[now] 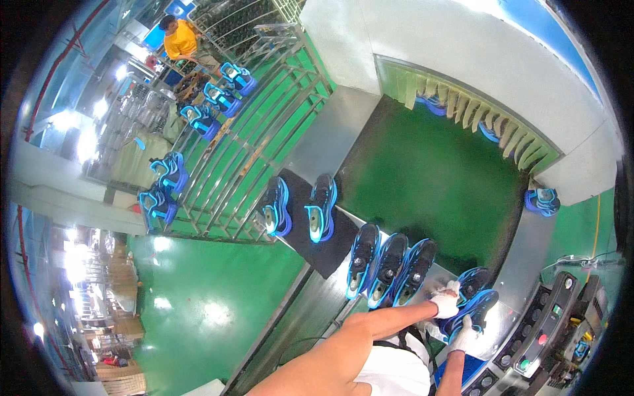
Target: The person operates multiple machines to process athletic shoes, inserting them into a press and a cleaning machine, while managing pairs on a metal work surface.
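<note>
Two black-and-blue sneakers (pixel 474 282) overlap beside the green conveyor belt (pixel 429 171); your right grip (pixel 464 335) looks closed on the nearer sneaker's (pixel 482 306) heel, your left grip (pixel 446 301) is at the heels, can't tell if holding. Lift carelessly and that overlap could drag one askew.

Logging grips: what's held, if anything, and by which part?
The right hand holds the nearer shoe toward its heel; any hold by the left hand is unclear.
</note>
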`<action>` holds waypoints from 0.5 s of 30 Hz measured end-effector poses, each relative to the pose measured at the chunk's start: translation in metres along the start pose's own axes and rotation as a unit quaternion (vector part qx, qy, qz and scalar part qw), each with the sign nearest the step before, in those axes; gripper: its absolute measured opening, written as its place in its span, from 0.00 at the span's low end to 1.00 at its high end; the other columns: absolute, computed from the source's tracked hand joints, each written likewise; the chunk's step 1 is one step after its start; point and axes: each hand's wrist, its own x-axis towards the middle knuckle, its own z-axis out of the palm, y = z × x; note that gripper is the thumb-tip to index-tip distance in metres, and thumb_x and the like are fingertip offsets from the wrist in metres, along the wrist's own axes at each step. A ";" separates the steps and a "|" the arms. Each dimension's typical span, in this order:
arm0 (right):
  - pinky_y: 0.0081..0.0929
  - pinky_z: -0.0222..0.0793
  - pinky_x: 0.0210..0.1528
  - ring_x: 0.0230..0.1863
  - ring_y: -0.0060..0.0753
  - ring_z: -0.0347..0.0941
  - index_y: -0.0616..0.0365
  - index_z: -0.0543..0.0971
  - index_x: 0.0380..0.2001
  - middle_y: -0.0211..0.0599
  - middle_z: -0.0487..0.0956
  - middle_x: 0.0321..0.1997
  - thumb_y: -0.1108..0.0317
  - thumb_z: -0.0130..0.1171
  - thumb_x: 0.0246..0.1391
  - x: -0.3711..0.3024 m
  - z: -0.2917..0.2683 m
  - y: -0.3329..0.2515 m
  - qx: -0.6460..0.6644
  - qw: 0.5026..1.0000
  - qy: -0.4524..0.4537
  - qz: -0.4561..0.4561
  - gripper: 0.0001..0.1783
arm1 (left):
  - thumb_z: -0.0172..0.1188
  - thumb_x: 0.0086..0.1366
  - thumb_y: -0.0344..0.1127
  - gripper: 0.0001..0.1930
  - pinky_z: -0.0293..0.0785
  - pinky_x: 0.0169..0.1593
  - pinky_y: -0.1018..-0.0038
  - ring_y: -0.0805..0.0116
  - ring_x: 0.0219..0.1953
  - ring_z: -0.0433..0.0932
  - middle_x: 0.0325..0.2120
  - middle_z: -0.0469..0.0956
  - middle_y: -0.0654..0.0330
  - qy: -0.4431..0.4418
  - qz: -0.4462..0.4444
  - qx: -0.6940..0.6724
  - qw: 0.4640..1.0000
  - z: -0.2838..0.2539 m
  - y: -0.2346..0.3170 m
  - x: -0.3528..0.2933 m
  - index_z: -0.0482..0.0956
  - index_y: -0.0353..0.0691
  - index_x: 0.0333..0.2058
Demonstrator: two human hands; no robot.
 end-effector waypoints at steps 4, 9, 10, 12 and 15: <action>0.33 0.77 0.48 0.40 0.32 0.78 0.58 0.79 0.55 0.29 0.81 0.47 0.82 0.66 0.55 -0.030 -0.022 -0.016 0.184 0.983 0.006 0.024 0.24 | 0.63 0.53 0.43 0.48 0.67 0.67 0.55 0.42 0.66 0.69 0.66 0.64 0.34 -0.001 0.009 -0.039 0.999 -0.017 0.014 -0.011 0.55 0.25 0.69; 0.28 0.75 0.41 0.33 0.28 0.76 0.58 0.82 0.45 0.27 0.81 0.37 0.71 0.72 0.53 -0.057 -0.066 -0.013 0.134 0.984 0.035 0.113 0.15 | 0.69 0.55 0.53 0.55 0.62 0.70 0.56 0.42 0.71 0.63 0.68 0.61 0.35 -0.019 0.060 -0.021 0.998 0.005 0.025 -0.045 0.50 0.26 0.70; 0.26 0.73 0.40 0.32 0.27 0.74 0.57 0.83 0.41 0.26 0.79 0.33 0.69 0.72 0.54 -0.075 -0.068 -0.027 0.112 0.987 0.032 0.111 0.12 | 0.69 0.55 0.54 0.54 0.65 0.68 0.56 0.40 0.67 0.67 0.65 0.65 0.35 -0.043 0.040 -0.028 0.998 0.016 0.022 -0.043 0.50 0.29 0.70; 0.26 0.73 0.39 0.32 0.27 0.75 0.57 0.84 0.40 0.27 0.80 0.35 0.69 0.72 0.53 -0.094 -0.079 -0.029 0.129 0.981 0.070 0.123 0.11 | 0.70 0.56 0.54 0.51 0.70 0.63 0.54 0.38 0.61 0.73 0.60 0.71 0.36 -0.059 0.056 -0.038 0.996 0.005 0.042 -0.060 0.53 0.32 0.69; 0.32 0.75 0.47 0.39 0.33 0.78 0.65 0.83 0.41 0.34 0.83 0.39 0.67 0.73 0.53 -0.111 -0.102 -0.019 0.154 0.982 0.083 0.074 0.16 | 0.71 0.54 0.47 0.49 0.74 0.58 0.55 0.39 0.56 0.78 0.56 0.74 0.36 -0.050 0.098 -0.053 0.993 0.004 0.059 -0.079 0.54 0.32 0.68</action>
